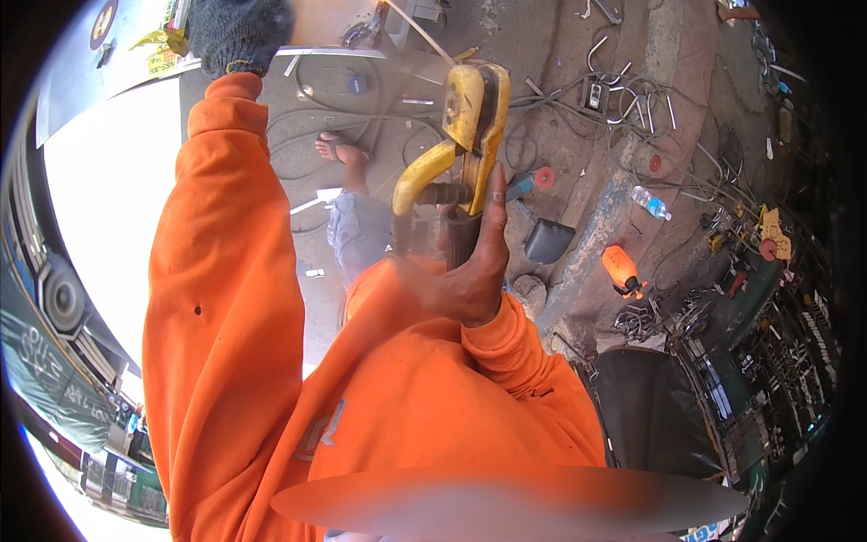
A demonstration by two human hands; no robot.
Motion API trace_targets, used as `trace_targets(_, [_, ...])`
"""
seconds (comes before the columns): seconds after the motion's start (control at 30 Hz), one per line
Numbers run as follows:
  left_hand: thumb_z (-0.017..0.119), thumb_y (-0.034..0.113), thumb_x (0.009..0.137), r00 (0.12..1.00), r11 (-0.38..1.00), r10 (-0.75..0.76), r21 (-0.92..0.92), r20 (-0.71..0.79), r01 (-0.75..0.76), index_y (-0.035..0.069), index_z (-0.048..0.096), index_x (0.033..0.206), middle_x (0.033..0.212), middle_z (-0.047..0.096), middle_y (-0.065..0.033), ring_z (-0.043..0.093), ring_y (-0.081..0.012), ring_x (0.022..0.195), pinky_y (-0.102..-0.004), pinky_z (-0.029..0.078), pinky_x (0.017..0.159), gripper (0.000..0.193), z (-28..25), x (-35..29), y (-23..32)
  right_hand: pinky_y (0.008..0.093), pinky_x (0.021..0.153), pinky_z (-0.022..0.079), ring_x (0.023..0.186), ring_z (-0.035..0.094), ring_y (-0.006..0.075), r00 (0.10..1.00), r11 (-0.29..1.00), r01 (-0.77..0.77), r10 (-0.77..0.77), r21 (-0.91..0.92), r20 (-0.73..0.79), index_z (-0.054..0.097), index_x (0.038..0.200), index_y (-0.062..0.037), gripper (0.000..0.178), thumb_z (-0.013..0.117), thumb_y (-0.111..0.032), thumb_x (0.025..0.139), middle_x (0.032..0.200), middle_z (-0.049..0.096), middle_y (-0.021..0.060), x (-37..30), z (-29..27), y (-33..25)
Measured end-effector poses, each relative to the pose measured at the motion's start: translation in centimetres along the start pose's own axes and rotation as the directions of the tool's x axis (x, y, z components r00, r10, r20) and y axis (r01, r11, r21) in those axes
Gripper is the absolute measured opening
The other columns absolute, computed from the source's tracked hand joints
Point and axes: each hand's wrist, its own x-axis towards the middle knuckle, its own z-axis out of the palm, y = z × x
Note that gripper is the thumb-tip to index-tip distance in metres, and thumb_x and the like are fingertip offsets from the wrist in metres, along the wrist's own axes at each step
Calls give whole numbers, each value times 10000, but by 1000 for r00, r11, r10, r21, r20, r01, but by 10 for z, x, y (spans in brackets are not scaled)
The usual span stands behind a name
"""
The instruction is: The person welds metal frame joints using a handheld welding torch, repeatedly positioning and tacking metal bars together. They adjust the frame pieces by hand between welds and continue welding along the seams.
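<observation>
My right hand, bare, is wrapped round the dark handle of a yellow welding electrode holder, its thumb lying along the side. A thin welding rod runs up and left from the holder's jaws. Its far end meets a bright orange glow at the top edge of the view. My left hand, in a dark knitted glove, is at the edge of a pale metal sheet at the top left. The glove's fingers are blurred and partly out of view. A metal clamp sits near the glow.
Cables snake across the concrete floor. An angle grinder, a water bottle, an orange bottle and bent metal rods lie to the right. A sandalled foot shows below. Racks of metal tools line the far right.
</observation>
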Motion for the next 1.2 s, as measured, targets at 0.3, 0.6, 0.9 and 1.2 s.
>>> trace_targets(0.3, [551,235,989,922,951,-84,-307,-378,-39,6,685,936,941,687,-225,662,-407,895,-500,511,807,271,5,-1,-1,615,1203,232,1384,501,471,998,999,-54,54,-3,-19,145,1594,141,1285,950,-265,677,1478,482,352,-2,2,2])
trace_targets(0.6, [548,169,975,953,949,-98,-314,-287,3,21,679,894,899,686,-226,659,-410,884,-509,510,800,214,4,-4,0,378,970,533,1148,633,267,1000,1000,10,-10,10,-2,94,1613,92,1243,910,-32,684,1301,606,211,5,2,0])
trace_targets(0.9, [534,126,978,963,981,79,-152,-256,-121,32,647,841,842,660,-233,637,-434,849,-528,489,778,201,6,-3,-4,632,1219,226,1381,533,446,998,996,-22,27,85,-59,131,1606,116,1261,931,-187,679,1467,530,305,1,6,3])
trace_targets(1.2, [538,135,993,963,943,-72,-333,-258,-18,37,637,855,861,649,-230,625,-439,863,-524,485,784,195,4,-5,-1,667,1205,241,1410,486,500,999,999,-47,47,19,-2,132,1607,112,1290,944,-247,671,1510,465,353,0,1,3])
